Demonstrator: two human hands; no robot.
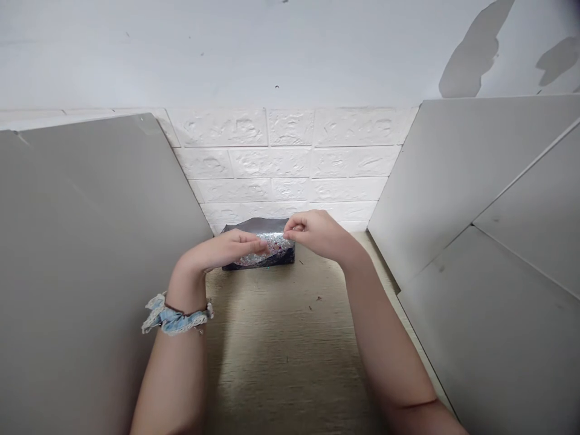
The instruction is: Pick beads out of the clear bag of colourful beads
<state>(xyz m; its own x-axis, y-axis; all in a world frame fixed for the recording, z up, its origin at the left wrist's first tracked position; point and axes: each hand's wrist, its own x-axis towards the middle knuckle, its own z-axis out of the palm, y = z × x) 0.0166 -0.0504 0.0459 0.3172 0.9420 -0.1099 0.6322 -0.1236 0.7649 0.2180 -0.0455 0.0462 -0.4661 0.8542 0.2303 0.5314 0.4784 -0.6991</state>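
A dark bag or pouch (258, 226), with many glittery silver and coloured bits (277, 240) showing in its front, lies on the wooden surface against the wall. My left hand (233, 246) reaches over its left part, thumb and fingers drawn together, tips over the glittery bits. At the bag's upper right end, my right hand (312, 232) is bent in a pinch, fingertips by the edge. Whatever either pinch holds is too small or hidden to make out. A blue and white scrunchie (174, 319) circles my left wrist.
Grey panels stand at the left (90, 241) and right (453, 193), forming a narrow bay. White brick-pattern wall (290, 160) closes the back. Tiny dark specks (319, 298) lie on the wooden surface (281, 350) in front of the bag.
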